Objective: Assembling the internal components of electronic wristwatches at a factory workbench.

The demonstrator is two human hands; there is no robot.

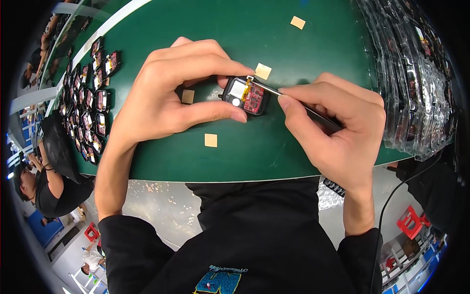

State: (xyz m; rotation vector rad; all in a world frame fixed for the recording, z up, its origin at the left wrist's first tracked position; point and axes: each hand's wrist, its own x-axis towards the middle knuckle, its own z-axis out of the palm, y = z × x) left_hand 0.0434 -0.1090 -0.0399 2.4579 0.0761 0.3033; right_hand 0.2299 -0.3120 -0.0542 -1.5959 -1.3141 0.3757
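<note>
Between the thumb and fingers of my left hand [176, 83] sits a small black device housing [258, 111], its inside facing up. A red circuit board [255, 98], a silvery-white block [237, 89] and a strip of yellow tape or flex show in it. My right hand [338, 117] is closed like a pen grip round dark tweezers [320, 118]. Their thin metal tip reaches the upper edge of the housing, by a small white piece near my left index fingertip. Whether the tip grips that piece I cannot tell.
Small yellowish squares [210, 140] lie scattered on the green table [245, 159]. Many similar open housings [101, 100] crowd the left side. Stacked clear plastic trays [409, 88] rise at the right edge. A black cable [391, 196] hangs at the right, and people sit further off on the left.
</note>
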